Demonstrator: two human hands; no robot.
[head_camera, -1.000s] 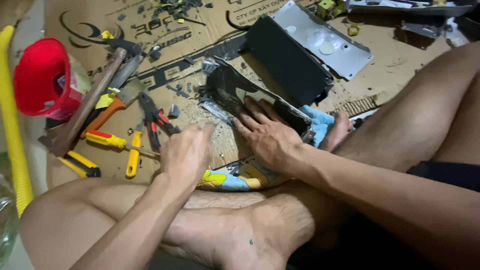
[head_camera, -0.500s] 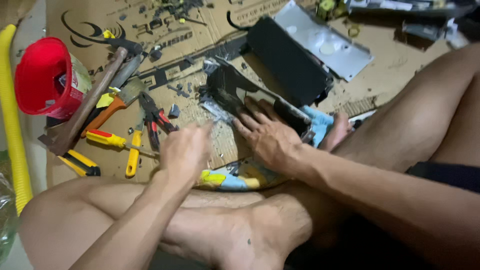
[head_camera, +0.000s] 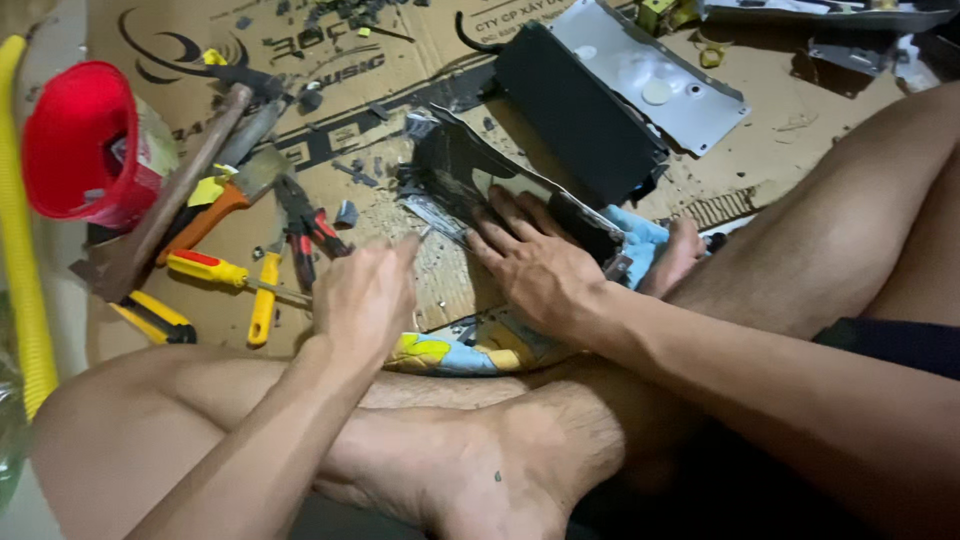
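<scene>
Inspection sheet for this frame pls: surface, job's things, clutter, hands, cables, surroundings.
Surface: printed cardboard sheet on the floor, strewn with small debris.
Job's things: bent dark metal casing piece, pressed down by the right hand.
Clutter: hammer, red-handled pliers, yellow-handled screwdriver, orange-handled tool, black box, grey metal plate.
Hands: left hand curled, fingers at the casing's edge, whether it holds anything cannot be told; right hand flat, fingers spread on the casing.
Cables: black cable by the box.
Surroundings: red cup, yellow hose, the person's bare legs.
</scene>
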